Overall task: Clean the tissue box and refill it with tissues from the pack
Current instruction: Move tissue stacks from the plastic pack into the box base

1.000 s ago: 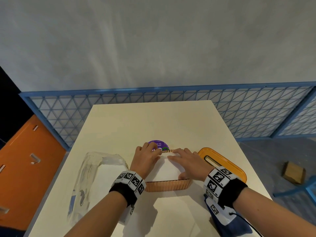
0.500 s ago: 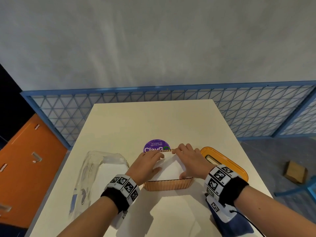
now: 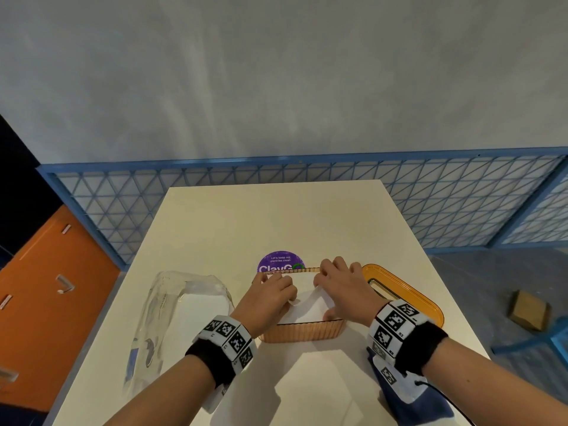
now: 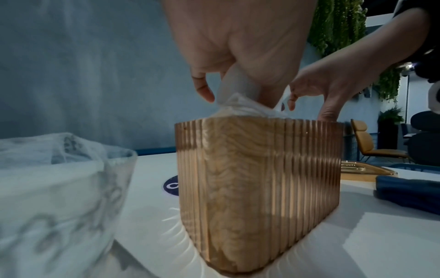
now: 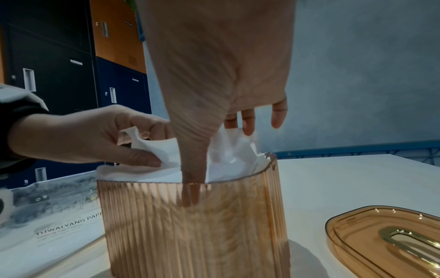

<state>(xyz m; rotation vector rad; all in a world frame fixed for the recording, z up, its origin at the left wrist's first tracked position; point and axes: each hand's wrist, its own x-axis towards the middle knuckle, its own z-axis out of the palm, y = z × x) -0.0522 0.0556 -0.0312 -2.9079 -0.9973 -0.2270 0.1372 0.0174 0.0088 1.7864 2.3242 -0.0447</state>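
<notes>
a: fingers [image 5: 152, 129] of the left hand [image 3: 270, 298] curl round a raised fold of tissue, thumb under it. right hand [image 3: 345, 290]: thumb pushed down inside the near wall of the tissue box [image 3: 302, 332], other fingers bent over the tissues [image 3: 309, 305], tips touching the top sheet. whether they truly pinch it, cannot tell.

b: what is hidden?

a: most of the stack. head view shows only a white wedge between the two hands; both hands cover the rest of the opening. box's far rim shows as a thin ribbed strip past the knuckles. through the amber ribbed wall in the wrist views the folded layers read as wavy bands, blurred.

b: box contents?

a: white tissues fill it to the rim, top sheets crumpled and standing above the edge. box stands upright on the table [image 3: 276, 216], open, no cover on it.

b: cover?

a: amber lid [image 3: 402, 299] with an oval slot lies flat on the table just right of the box, partly behind the right wrist.

b: the pack?

a: clear plastic tissue pack [image 3: 172, 318] left of the box, mouth open toward the far side, a white stack inside. print reads "tuwalyang pape", cut off by the box.

b: else?

a: blue cloth [image 3: 415, 404] under the right forearm, mostly covered, cut by the frame edge. purple round sticker [image 3: 281, 262] on the table behind the box, lower half hidden.
</notes>
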